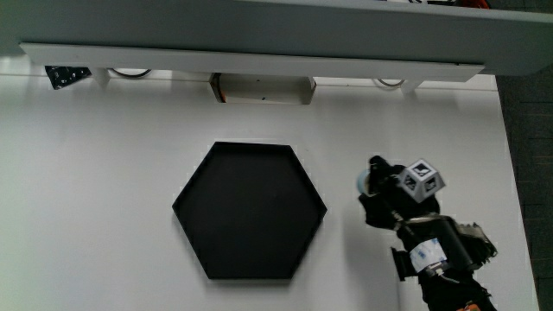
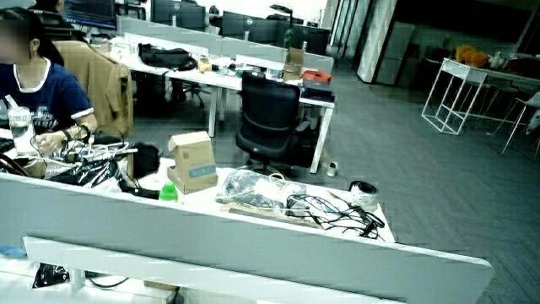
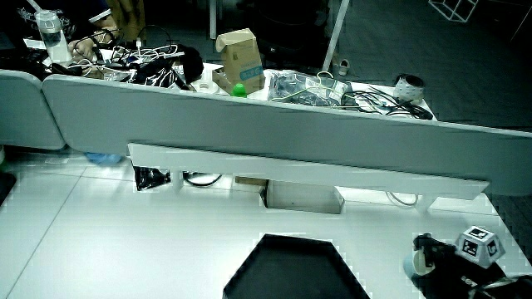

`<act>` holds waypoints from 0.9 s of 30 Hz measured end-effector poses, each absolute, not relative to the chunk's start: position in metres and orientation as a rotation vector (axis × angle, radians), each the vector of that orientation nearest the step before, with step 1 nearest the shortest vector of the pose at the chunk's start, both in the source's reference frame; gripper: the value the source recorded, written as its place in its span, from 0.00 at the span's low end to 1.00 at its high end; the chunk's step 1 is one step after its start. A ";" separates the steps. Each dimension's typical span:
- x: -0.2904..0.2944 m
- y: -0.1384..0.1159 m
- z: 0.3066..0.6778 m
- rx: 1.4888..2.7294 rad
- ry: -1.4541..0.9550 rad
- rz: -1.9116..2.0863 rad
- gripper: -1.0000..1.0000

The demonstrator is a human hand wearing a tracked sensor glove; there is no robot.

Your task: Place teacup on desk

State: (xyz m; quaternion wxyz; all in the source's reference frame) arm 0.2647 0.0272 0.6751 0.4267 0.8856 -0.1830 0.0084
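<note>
A small pale teacup (image 1: 364, 181) is on or just above the white table (image 1: 104, 190), beside the black hexagonal tray (image 1: 251, 212). The gloved hand (image 1: 383, 197) is curled around the cup, on the side away from the tray. The patterned cube (image 1: 423, 180) sits on the back of the hand. In a side view the teacup (image 3: 413, 264) shows as a pale rim in the hand (image 3: 432, 256), next to the tray (image 3: 291, 270). Whether the cup touches the table I cannot tell. Nothing lies in the tray.
A low grey partition (image 1: 259, 52) runs along the table edge farthest from the person, with a pale box (image 1: 263, 89) and a small black object (image 1: 67, 76) under it. A side view shows the partition (image 2: 253, 228) and the office, not the hand.
</note>
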 end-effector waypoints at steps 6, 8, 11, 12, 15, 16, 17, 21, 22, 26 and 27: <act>0.281 0.046 0.697 2.122 -0.362 0.080 0.50; 0.279 0.052 0.702 2.101 -0.340 0.085 0.50; 0.282 0.059 0.714 2.060 -0.303 0.061 0.50; 0.281 0.061 0.711 2.062 -0.301 0.079 0.50; 0.283 0.063 0.717 2.038 -0.289 0.077 0.50; 0.282 0.064 0.718 2.041 -0.291 0.071 0.50; 0.281 0.063 0.716 2.048 -0.289 0.070 0.50; 0.282 0.065 0.717 2.033 -0.283 0.071 0.50; 0.283 0.066 0.719 2.025 -0.276 0.074 0.50; 0.284 0.068 0.722 2.039 -0.276 0.072 0.46; 0.283 0.069 0.720 2.031 -0.273 0.073 0.44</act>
